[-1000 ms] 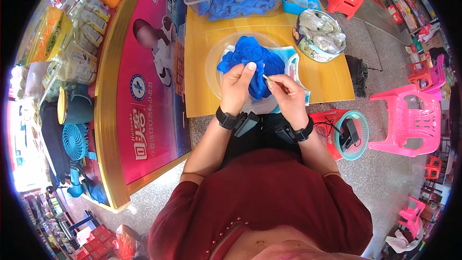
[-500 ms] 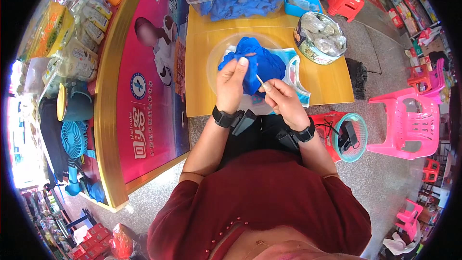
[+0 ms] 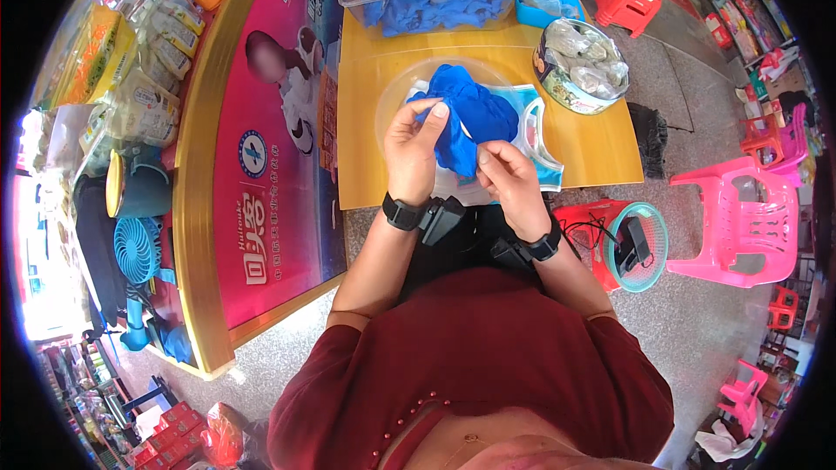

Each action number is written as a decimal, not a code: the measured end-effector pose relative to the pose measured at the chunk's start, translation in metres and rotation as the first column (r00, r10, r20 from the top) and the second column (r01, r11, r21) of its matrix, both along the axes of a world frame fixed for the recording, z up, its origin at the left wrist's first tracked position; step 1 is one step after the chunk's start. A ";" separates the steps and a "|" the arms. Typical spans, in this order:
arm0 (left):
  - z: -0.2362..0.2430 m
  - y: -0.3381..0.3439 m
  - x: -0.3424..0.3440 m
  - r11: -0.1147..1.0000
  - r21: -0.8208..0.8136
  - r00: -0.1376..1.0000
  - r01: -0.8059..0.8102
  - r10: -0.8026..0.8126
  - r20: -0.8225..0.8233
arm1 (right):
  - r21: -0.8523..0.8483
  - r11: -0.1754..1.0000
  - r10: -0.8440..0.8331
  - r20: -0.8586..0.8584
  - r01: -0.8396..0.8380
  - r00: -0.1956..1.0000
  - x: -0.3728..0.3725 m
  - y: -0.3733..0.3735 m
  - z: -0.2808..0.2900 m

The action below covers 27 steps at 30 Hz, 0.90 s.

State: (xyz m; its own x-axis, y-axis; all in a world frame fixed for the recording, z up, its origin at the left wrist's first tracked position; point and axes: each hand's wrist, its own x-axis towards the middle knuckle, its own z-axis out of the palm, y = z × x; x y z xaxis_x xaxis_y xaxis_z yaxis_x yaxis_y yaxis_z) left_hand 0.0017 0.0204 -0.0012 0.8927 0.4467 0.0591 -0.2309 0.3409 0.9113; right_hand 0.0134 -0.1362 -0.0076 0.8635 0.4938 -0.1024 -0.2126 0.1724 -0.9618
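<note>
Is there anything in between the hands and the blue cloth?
No, nothing shows between them. The left hand pinches the blue cloth at its left edge, and the right hand touches its lower part. The cloth is held just above the yellow table.

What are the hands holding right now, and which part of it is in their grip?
Both hold a blue cloth piece: the left hand pinches its left edge, the right hand its lower part, over the yellow table.
</note>
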 end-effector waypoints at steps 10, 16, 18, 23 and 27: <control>-0.002 -0.009 -0.001 0.981 -0.186 0.995 0.057 -0.040 0.095 | 0.068 0.995 0.074 -0.083 -0.068 0.994 0.006 -0.008 0.007; 0.000 0.009 0.004 0.988 -0.031 0.987 0.153 -0.154 -0.046 | -0.368 0.926 0.111 0.471 0.081 0.875 0.025 -0.033 0.014; -0.007 0.015 0.006 0.971 -0.019 0.967 0.239 -0.240 -0.085 | -0.360 0.933 0.207 0.546 0.004 0.812 0.027 -0.037 0.015; -0.006 0.020 0.007 0.901 -0.112 0.872 0.419 -0.434 -0.228 | -0.193 0.973 0.200 0.443 -0.125 0.874 0.028 -0.036 0.012; -0.001 0.017 0.006 0.943 0.101 0.947 0.316 -0.307 -0.099 | -0.106 0.994 0.056 0.302 -0.025 0.952 0.029 -0.032 0.007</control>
State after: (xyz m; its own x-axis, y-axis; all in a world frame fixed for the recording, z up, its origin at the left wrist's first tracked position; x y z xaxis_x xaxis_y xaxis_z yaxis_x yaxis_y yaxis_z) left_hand 0.0081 0.0373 -0.0024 0.9900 0.1402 0.0151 -0.0538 0.2765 0.9595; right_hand 0.0427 -0.1680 -0.0003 0.8410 0.5294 0.1112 0.0878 0.0692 -0.9937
